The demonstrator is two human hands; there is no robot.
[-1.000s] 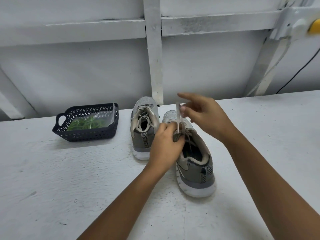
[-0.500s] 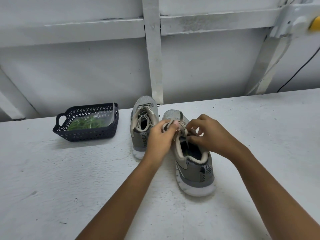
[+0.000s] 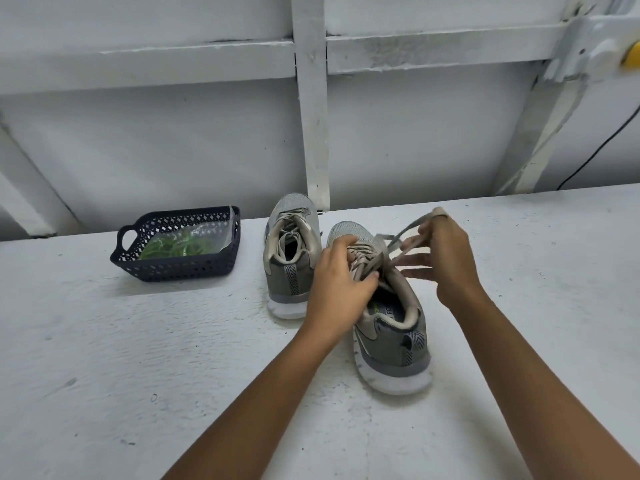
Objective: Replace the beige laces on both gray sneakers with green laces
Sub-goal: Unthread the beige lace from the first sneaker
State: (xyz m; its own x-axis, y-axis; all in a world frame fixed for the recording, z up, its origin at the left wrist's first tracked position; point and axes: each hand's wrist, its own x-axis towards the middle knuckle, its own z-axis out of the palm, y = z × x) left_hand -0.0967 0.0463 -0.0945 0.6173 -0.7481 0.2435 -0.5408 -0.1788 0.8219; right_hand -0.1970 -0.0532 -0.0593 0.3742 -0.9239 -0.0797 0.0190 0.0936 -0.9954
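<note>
Two gray sneakers stand on the white table, heels toward me. The nearer right sneaker (image 3: 388,327) has its beige lace (image 3: 403,233) partly pulled loose. My left hand (image 3: 341,285) grips this shoe at the laced tongue. My right hand (image 3: 445,261) is raised to the right of the shoe, with a loop of the beige lace hooked over its index finger and drawn up and rightward. The left sneaker (image 3: 292,258) behind it still carries its beige lace. Green laces (image 3: 180,245) lie in a clear bag inside the dark basket.
The dark perforated basket (image 3: 180,268) sits at the left of the table (image 3: 104,358). A white wall with a vertical post (image 3: 311,116) rises right behind the shoes. A black cable (image 3: 595,147) hangs at the far right.
My right hand rose from the shoe's eyelets and moved right, drawing a length of beige lace out. My left hand stayed on the tongue of the shoe.
</note>
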